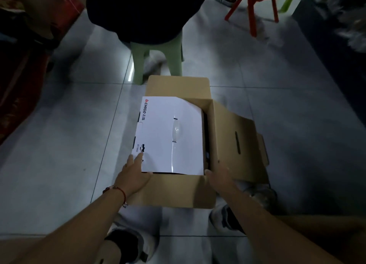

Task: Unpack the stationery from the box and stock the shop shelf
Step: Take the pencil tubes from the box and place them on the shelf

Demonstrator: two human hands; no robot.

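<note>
Cardboard box (174,192) looks light, stiff; left hand (134,174) fingers straight on white carton (170,137), right hand (217,176) fingers hidden.

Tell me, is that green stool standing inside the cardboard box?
No, the green stool stands on the floor tiles behind the cardboard box.

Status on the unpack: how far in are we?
Early. Done: cardboard box sits on the floor, brown flaps folded out. In hand: left hand rests on the white flap, right hand at the near right corner. Left: no stationery out; no shelf in view.
</note>
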